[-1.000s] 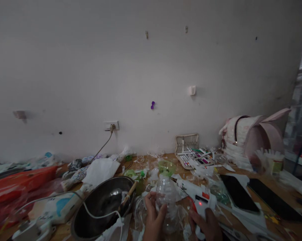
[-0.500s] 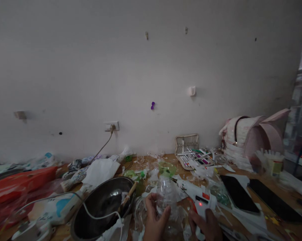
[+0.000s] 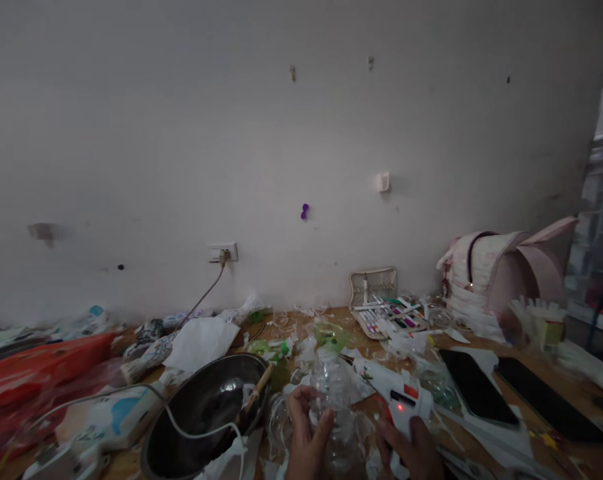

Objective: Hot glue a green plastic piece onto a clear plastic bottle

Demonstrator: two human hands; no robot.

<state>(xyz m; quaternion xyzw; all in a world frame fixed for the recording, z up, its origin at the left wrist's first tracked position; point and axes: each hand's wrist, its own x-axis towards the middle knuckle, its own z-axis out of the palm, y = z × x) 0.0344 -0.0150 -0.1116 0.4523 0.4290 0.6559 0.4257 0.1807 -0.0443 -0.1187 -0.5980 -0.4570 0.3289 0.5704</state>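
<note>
Fingers (image 3: 298,403) bent, the left hand (image 3: 307,437) holds a clear bottle (image 3: 332,383) and the right hand (image 3: 412,445) grips a glue gun (image 3: 386,381).

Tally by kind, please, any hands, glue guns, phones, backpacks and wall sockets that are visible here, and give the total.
Left hand and right hand: 2
Glue gun: 1
Black phones: 2
Pink backpack: 1
Wall socket: 1
Total: 7

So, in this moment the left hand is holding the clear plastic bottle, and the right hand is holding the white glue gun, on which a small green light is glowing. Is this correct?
Not quite: the small light is red, not green, as the head view shows. The left hand does hold the clear plastic bottle, and the right hand the white glue gun.
</note>
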